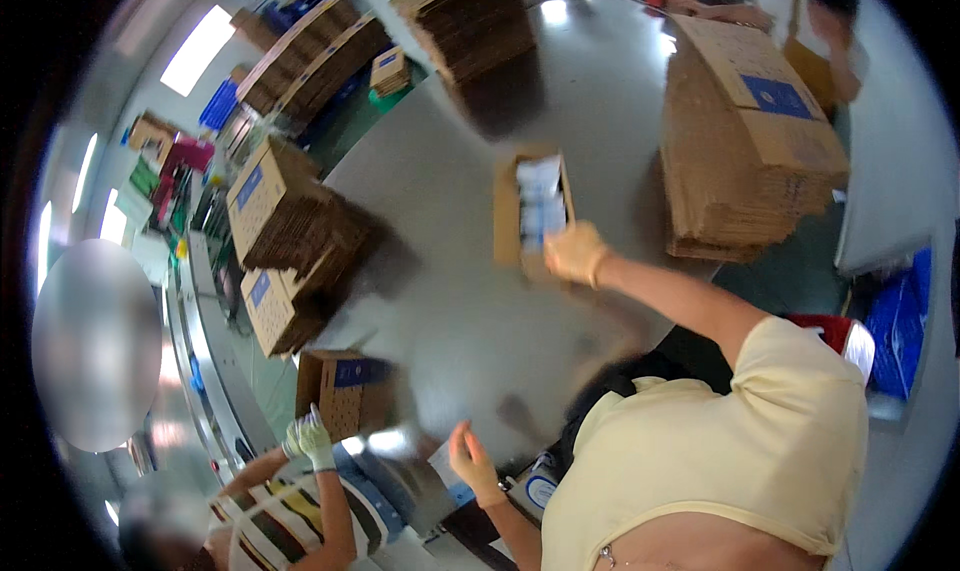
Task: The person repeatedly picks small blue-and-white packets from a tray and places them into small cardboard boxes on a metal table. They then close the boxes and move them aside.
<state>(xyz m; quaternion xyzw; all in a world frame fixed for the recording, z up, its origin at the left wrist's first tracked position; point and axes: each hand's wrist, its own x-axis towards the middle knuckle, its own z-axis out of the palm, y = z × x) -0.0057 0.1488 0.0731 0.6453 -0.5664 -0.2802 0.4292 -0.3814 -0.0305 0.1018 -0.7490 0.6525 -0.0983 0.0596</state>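
Observation:
An open brown cardboard box (pixel 507 216) rests on the metal table, with small white-and-blue packs (pixel 541 193) lined up inside. My right hand (pixel 577 254) is closed on its near right corner, my arm stretched forward over the table. The fingertips are partly hidden and slightly blurred. Close to the table's near edge, my left hand (pixel 474 461) is raised with fingers extended and nothing in it. Below it, a white sheet and a blue-and-white item lie partly hidden.
Stacks of flattened cartons stand on the metal table (pixel 430 311): a tall stack (pixel 715 161) at right, another (pixel 470 31) at the far side, more (pixel 285 216) at left. At the near left, a co-worker's gloved hands (pixel 310 438) touch an open carton (pixel 340 391). Another person stands far right.

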